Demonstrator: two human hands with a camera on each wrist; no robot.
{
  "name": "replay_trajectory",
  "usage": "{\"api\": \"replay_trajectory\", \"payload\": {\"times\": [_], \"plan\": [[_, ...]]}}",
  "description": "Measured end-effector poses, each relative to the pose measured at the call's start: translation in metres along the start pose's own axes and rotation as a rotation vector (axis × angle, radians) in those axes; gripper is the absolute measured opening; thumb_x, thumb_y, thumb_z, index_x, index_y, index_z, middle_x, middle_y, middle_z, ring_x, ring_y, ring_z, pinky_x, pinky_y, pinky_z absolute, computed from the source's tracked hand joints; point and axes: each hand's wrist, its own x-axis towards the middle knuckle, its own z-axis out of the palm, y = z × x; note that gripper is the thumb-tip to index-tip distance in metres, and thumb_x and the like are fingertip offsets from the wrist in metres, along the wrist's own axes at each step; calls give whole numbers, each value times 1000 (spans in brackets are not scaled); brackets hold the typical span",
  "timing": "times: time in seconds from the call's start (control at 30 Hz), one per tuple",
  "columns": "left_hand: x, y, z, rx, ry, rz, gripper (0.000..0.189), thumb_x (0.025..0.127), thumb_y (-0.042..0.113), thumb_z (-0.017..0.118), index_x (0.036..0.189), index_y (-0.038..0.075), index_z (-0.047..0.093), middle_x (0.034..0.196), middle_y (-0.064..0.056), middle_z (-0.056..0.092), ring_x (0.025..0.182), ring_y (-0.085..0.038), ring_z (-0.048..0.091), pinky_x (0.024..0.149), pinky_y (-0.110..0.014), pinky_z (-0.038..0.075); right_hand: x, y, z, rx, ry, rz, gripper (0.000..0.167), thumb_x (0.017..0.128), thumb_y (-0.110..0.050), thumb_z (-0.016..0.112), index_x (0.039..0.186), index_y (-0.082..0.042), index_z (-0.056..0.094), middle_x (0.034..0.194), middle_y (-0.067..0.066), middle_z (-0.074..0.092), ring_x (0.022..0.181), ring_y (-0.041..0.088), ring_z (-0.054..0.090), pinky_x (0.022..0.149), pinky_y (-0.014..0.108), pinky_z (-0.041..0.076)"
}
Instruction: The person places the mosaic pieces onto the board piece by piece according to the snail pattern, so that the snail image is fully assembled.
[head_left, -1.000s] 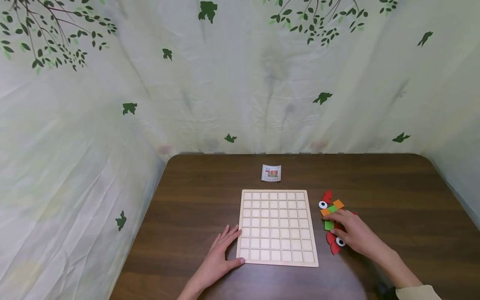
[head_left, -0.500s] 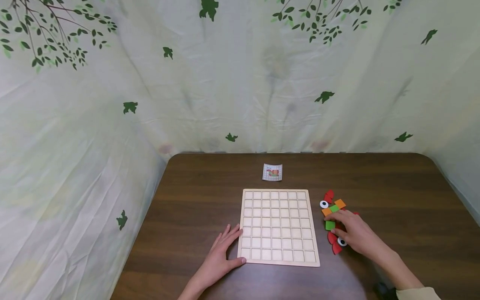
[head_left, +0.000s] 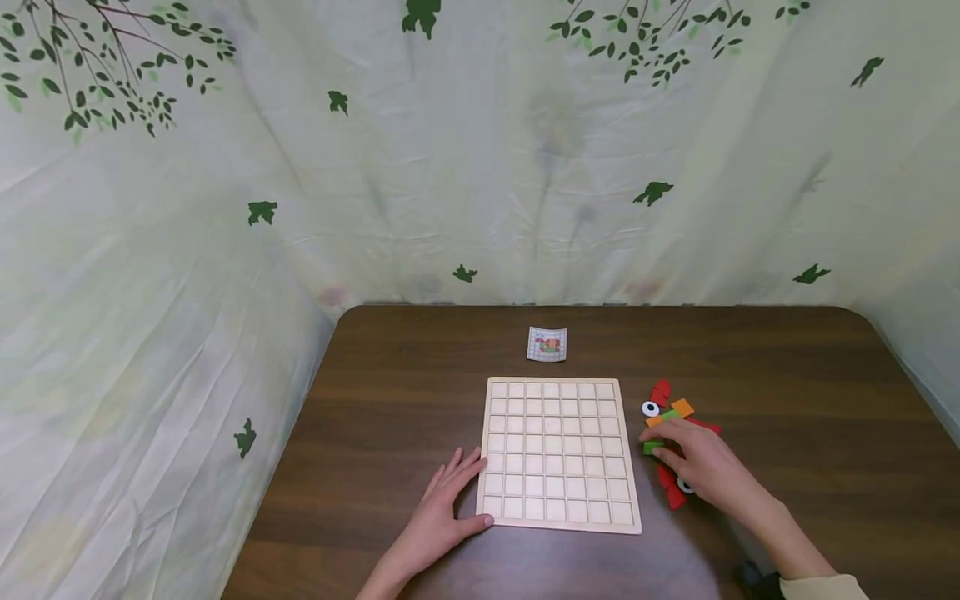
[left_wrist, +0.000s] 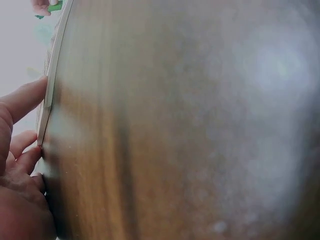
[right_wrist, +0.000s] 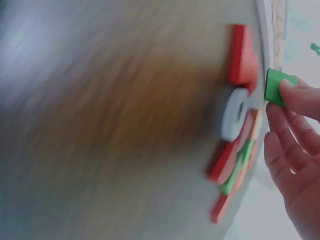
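Between thumb and fingers, my right hand [head_left: 708, 458] pinches a green square tile [right_wrist: 274, 90] just right of the board. The right wrist view shows the tile lifted off the table. My left hand [head_left: 442, 510] rests at the lower left of a pale wooden grid board [head_left: 558, 442], thumb at the corner and fingers spread along the side. In the left wrist view, the thumb and fingertips touch the board's edge [left_wrist: 56, 60]. Around my right hand lie orange tiles [head_left: 682, 407], red pieces [head_left: 661, 392] and a round eye piece [head_left: 650, 409], some partly hidden by the hand.
A small card [head_left: 547, 344] with a gridded coloured picture lies behind the board. Everything stands on a dark wooden table [head_left: 405, 367]. A pale curtain [head_left: 487, 167] with printed leaves and birds hangs beyond its back edge.
My right hand has drawn slightly left toward the board, taking the green tile up and away from the loose pieces. The left hand stays on the board's edge.
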Motion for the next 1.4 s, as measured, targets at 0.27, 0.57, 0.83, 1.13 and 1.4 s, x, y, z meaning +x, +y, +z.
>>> {"api": "replay_trajectory", "payload": {"times": [0.27,0.57,0.83,1.13,1.4], "plan": [[-2,2,-2,-2,-15,-27,78,81,30,80,149,18,45,158,6,31,149,-21,11,116,-49,7,18,-29,14,145,-60,-44,28,83,-2,76,106,-17,73,100,-13,65,86,8,58,73,29,53],[1,2,-1,14,-16,-26,77,81,32,80,149,19,45,157,7,31,149,-20,11,117,-49,8,44,-60,35,239,-146,-114,21,86,-8,75,106,-16,74,95,-13,64,81,7,56,70,25,51],[1,1,0,16,-6,-3,77,81,31,80,148,18,45,157,6,32,149,-22,13,116,-51,9,68,-82,57,234,-172,-109,15,87,-9,75,98,-18,72,85,-14,62,76,8,55,69,27,50],[1,-1,0,30,-5,14,76,83,33,79,149,17,45,157,4,33,149,-25,15,116,-54,11,91,-95,73,197,-209,-56,11,88,-9,74,91,-18,69,78,-12,61,73,8,55,68,28,49],[2,1,0,27,-17,-12,77,82,33,79,149,19,44,158,7,31,149,-21,13,117,-51,9,95,-98,76,199,-224,-62,10,88,-8,73,90,-17,69,79,-11,63,74,7,58,71,31,50]]}}
